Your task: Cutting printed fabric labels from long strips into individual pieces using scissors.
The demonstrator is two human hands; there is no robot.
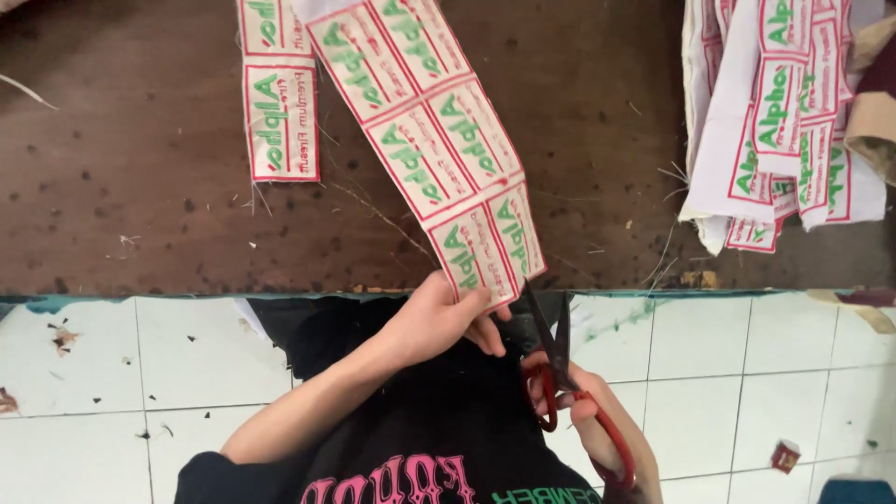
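Starting at the left, a short white woven strip of two red-bordered, green-lettered labels is lying flat on the dark brown wooden counter, apart from everything else. Just beside it, a long double-row band of the same white fabric labels with red borders is running diagonally down the counter and hanging over its near edge.

The person's left hand is pinching the bottom end of that band, thumb on the face of the last labels and fingers curled behind, clamped on the cloth just below the counter edge. To my eye the band is behaving like thin, light, floppy ribbon: it is draping rather than standing, so it looks to need tension from a grip close to the cut line, at the border between labels, or it would fold away from the blades.

Next comes the pair of red-handled scissors with dark blades, blades pointing up and touching the band's lower right corner. The right hand is closed through the handle loops, gripping them.

Farther right, a loose heap of white label strips and cut pieces is piling up on the counter, well apart from the hands. Below, pale floor tiles are showing.
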